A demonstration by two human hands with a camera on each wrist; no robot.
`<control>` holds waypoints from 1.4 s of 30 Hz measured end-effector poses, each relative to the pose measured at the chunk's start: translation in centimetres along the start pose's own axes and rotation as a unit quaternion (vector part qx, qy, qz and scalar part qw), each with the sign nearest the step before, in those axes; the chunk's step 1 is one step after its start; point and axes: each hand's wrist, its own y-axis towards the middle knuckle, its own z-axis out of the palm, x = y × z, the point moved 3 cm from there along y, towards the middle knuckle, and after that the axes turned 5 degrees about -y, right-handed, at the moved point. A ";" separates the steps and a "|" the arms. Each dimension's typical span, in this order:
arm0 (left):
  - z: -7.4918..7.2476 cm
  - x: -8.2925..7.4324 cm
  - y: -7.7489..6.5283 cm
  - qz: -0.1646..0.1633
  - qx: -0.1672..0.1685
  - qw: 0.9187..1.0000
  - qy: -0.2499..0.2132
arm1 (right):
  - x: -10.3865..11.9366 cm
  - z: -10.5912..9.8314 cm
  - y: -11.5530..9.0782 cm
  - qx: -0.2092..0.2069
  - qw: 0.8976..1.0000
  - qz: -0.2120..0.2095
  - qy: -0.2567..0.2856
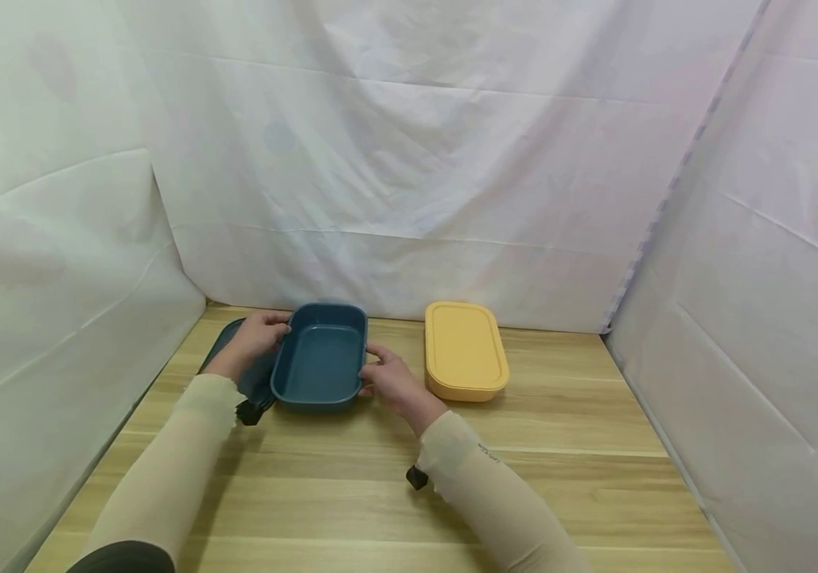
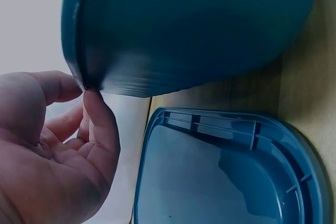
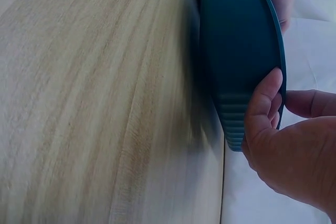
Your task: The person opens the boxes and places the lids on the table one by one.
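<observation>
Two pinches: left hand [image 1: 255, 338], right hand [image 1: 396, 383], on opposite sides of dark-blue round-cornered plastic box [image 1: 321, 362] | Risk: uneven grip could tip it onto shallow blue plastic lid [image 2: 194, 171]

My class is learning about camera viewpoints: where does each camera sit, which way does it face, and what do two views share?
Head: worn on the head, facing forward and down at the blue container and yellow box; both hands and sleeved forearms show.
Left wrist: faces the left hand pinching the container's rim, with the blue lid nearby.
Right wrist: faces the right hand gripping the rim; part of the left hand shows beyond.
Shared: both wrist views show the container's outer wall.
</observation>
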 end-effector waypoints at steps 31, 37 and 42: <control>0.1 1.4 0.1 -0.018 -0.016 1.000 -0.014 | -0.5 0.5 0.3 0.020 1.000 0.015 -0.007; 0.2 1.6 0.2 -0.021 -0.023 0.999 -0.016 | -0.5 0.5 0.2 0.018 1.000 0.013 -0.007; 0.4 1.7 0.3 -0.029 -0.028 0.999 -0.017 | -0.6 0.4 0.3 0.017 1.000 0.015 -0.004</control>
